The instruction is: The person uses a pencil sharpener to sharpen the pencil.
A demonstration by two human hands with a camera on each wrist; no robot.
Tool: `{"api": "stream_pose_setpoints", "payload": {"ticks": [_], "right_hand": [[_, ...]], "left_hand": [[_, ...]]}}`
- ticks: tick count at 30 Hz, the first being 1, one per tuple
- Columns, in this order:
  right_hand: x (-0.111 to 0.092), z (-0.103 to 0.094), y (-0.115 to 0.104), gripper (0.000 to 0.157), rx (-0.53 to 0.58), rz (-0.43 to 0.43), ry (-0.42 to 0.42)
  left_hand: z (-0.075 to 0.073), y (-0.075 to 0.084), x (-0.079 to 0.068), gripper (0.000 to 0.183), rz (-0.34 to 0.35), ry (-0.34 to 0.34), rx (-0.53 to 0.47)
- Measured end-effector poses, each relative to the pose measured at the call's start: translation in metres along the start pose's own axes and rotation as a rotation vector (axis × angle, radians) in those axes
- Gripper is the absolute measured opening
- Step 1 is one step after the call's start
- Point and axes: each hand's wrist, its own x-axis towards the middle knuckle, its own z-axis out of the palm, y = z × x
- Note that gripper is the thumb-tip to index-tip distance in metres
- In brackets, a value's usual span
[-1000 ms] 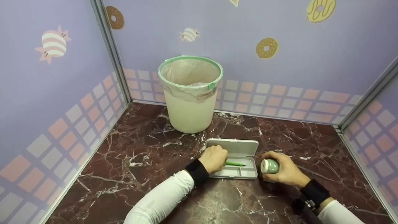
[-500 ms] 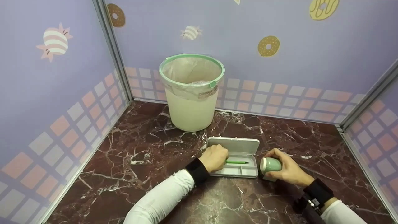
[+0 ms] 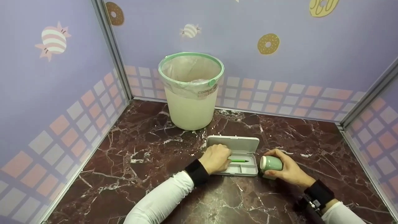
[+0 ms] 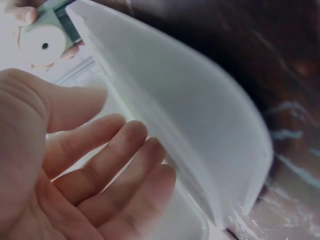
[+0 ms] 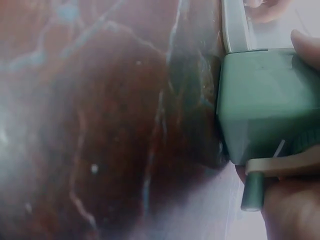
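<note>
An open white pencil case (image 3: 249, 170) lies on the dark marbled table, its lid (image 3: 239, 142) raised at the back. Inside it, a green pencil (image 3: 240, 161) lies lengthwise, tip to the right, its other end hidden behind my left hand (image 3: 215, 158). That hand is over the case's left part; the left wrist view shows loosely bent fingers (image 4: 125, 165) beside the lid, thumb apart and nothing between them. Just right of the case, my right hand (image 3: 289, 170) grips a green crank pencil sharpener (image 3: 273, 163). Its crank knob (image 5: 253, 191) shows in the right wrist view.
Behind the case stands a pale bin (image 3: 191, 109) with a green rim and a plastic liner. Patterned panels (image 3: 304, 62) enclose the table at the back and both sides. Small pale crumbs are scattered near the bin and lid.
The pencil, slanted in the case before, now lies straight along it. My left hand has shifted slightly right. My right hand has turned the sharpener a little, so its front faces further left.
</note>
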Motion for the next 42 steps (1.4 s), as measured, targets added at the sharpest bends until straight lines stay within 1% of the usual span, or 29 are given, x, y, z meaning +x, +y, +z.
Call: {"api": "stream_pose_setpoints", "payload": {"ticks": [3,5,9,12,15,19,22,25,28,32,34,37,40,42], "right_hand": [[0.000,0.000,-0.001,0.058,-0.007,-0.003,0.002],[0.000,0.000,-0.001,0.059,-0.023,0.011,0.008],[0.000,0.000,-0.003,0.066,-0.103,0.052,0.015],[0.000,0.000,-0.004,0.072,-0.153,0.080,0.019],[0.000,0.001,-0.004,0.073,-0.169,0.093,0.033],[0.000,0.002,-0.007,0.071,-0.173,0.083,0.069],[0.001,0.001,-0.012,0.070,-0.175,0.076,0.093],[0.002,-0.002,-0.021,0.071,-0.174,0.061,0.111],[0.004,-0.006,-0.033,0.072,-0.154,0.038,0.114],[0.007,-0.008,-0.051,0.070,-0.093,0.001,0.100],[0.009,-0.007,-0.059,0.069,-0.062,-0.018,0.092],[0.010,-0.004,-0.071,0.069,-0.034,-0.031,0.084],[0.010,-0.001,-0.081,0.070,-0.045,-0.034,0.087],[0.011,0.000,-0.088,0.071,-0.055,-0.040,0.095]], "left_hand": [[-0.002,0.001,-0.001,0.016,0.043,0.026,0.003],[-0.004,0.002,-0.002,0.016,0.069,0.042,0.000],[-0.006,0.004,-0.004,0.016,0.099,0.043,-0.013],[-0.007,0.004,-0.006,0.016,0.106,0.027,-0.026],[-0.007,0.004,-0.006,0.016,0.101,0.017,-0.058],[-0.008,0.004,-0.006,0.020,0.080,0.019,-0.125],[-0.010,0.004,-0.006,0.025,0.076,0.034,-0.173],[-0.012,0.004,-0.006,0.027,0.080,0.060,-0.216],[-0.013,0.005,-0.005,0.026,0.077,0.084,-0.293],[-0.018,0.009,-0.003,0.030,0.066,0.096,-0.385],[-0.021,0.011,-0.002,0.035,0.072,0.096,-0.407],[-0.025,0.015,-0.001,0.047,0.105,0.107,-0.437],[-0.029,0.018,0.001,0.059,0.139,0.131,-0.496],[-0.031,0.020,0.002,0.066,0.146,0.146,-0.541]]}}
